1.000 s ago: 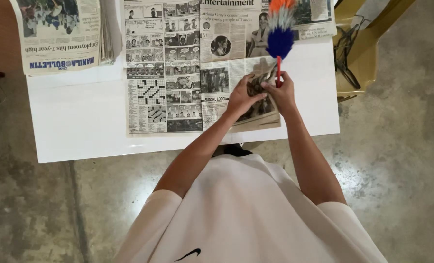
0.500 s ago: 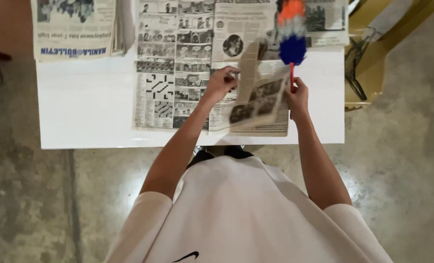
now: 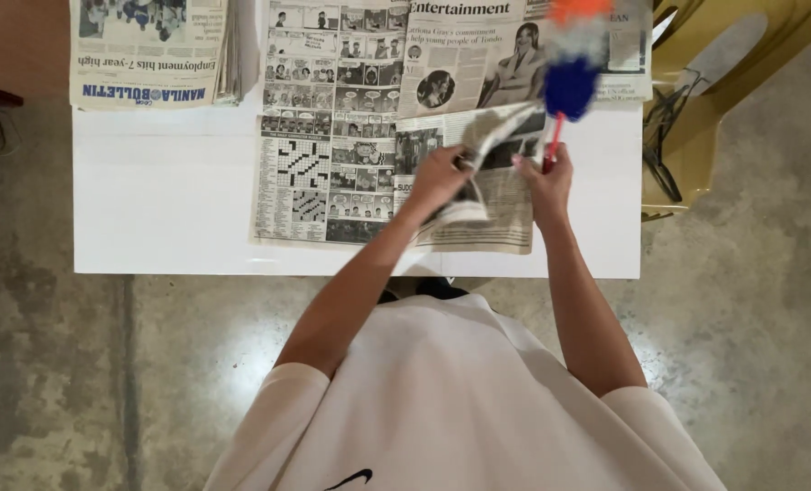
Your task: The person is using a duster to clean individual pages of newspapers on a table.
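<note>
1. Your left hand (image 3: pixel 440 173), at the centre of the frame, has its grip closed on a folded newspaper sheet (image 3: pixel 478 182), lifting its edge off the white bench (image 3: pixel 164 209)
2. Your right hand (image 3: pixel 544 177), just right of it, has its grip closed round the red handle of a feather duster (image 3: pixel 569 77), whose blue and orange head points to the top of the frame
3. An open newspaper (image 3: pixel 332 136) lies flat beneath, and a folded stack (image 3: pixel 151 50) sits upper left
4. A yellow chair (image 3: pixel 724 82) stands upper right
</note>
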